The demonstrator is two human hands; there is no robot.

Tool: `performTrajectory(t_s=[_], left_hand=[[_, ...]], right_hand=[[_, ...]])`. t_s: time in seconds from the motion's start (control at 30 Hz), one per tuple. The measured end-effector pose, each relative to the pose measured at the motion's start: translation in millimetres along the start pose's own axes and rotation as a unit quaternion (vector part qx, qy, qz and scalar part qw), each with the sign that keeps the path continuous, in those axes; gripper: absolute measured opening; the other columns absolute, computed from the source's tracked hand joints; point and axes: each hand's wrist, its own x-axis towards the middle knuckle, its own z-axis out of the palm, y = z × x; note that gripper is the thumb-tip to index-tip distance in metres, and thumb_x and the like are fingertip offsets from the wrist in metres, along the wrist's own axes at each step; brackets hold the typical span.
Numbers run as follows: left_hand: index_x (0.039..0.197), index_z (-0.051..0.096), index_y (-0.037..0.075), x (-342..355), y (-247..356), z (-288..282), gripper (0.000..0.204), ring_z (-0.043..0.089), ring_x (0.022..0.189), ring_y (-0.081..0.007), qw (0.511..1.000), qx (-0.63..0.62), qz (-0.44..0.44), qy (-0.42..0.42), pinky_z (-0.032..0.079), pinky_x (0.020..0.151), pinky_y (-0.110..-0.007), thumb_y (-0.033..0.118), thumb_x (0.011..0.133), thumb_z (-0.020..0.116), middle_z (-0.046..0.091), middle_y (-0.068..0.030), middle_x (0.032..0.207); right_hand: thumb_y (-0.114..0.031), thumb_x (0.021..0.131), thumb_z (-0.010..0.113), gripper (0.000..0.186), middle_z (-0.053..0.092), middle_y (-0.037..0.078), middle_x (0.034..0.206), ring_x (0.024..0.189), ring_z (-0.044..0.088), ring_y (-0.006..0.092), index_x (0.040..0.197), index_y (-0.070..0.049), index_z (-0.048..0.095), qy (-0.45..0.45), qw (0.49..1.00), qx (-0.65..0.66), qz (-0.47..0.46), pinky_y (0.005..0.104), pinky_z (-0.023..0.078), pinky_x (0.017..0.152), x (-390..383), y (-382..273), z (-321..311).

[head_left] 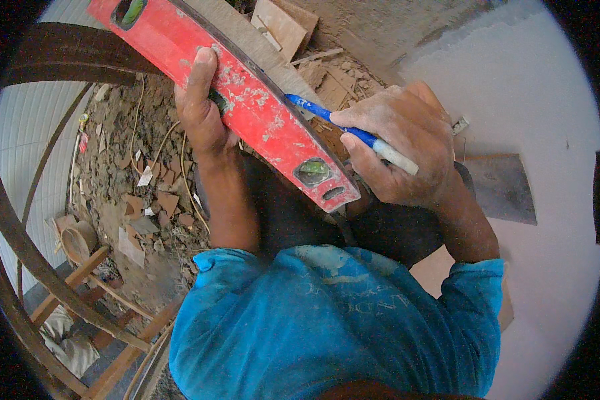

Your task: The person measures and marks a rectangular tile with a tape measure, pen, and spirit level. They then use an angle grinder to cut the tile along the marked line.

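Note:
A red spirit level (pixel 267 110), spattered with grey mortar, slants from the upper left down toward my lap. My left hand (pixel 203 100) grips it near the middle, thumb over its face and fingers wrapped behind. A blue pen with a white back end (pixel 373 140) is pinched in my right hand (pixel 407 143). Its tip reaches the far long edge of the level. Beyond that edge runs a dusty, beige-grey strip (pixel 250 43), partly covered by the level; what it is made of I cannot tell.
Rubble and broken tile pieces (pixel 170 203) cover the ground at left, with a loose cable among them. Curved dark metal bars (pixel 47 280) and wooden slats (pixel 70 287) stand at lower left. Tile offcuts (pixel 283 30) lie ahead. A pale wall (pixel 547 87) rises at right.

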Motion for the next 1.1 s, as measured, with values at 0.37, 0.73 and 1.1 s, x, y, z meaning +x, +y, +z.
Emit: performTrajectory(t_s=[0.37,0.73,1.1], left_hand=[[0.123,0.06,0.003,-5,1,0,0.027,0.069,0.092,-0.0168,1.0,-0.013,0.012,0.004,0.057,0.081,-0.035,0.021,0.103,0.061,0.069,-0.0073,0.106],[0.126,0.059,0.003,-3,-5,7,0.03,0.068,0.096,-0.0176,0.999,-0.026,0.02,0.021,0.057,0.084,-0.037,0.023,0.104,0.06,0.068,-0.0077,0.109],[0.135,0.054,0.008,-17,-30,7,0.048,0.065,0.108,-0.0212,0.988,-0.062,0.124,0.065,0.053,0.097,-0.044,0.046,0.106,0.053,0.066,-0.0067,0.119]], right_hand=[[-0.011,0.079,0.075,0.014,0.072,0.008,0.083,0.072,0.067,0.0254,0.093,-0.009,0.075,-0.013,1.0,0.006,0.01,0.0413,0.044,0.072,-15,-11,-4],[-0.024,0.086,0.074,0.02,0.067,0.013,0.094,0.09,0.064,0.0378,0.094,-0.007,0.068,-0.052,0.974,0.114,0.188,0.049,0.05,0.081,-25,12,-26],[-0.043,0.067,0.09,0.073,0.067,0.017,0.109,0.108,0.064,0.0386,0.124,-0.006,0.062,-0.059,0.981,-0.037,0.179,0.0485,0.052,0.095,-21,14,33]])
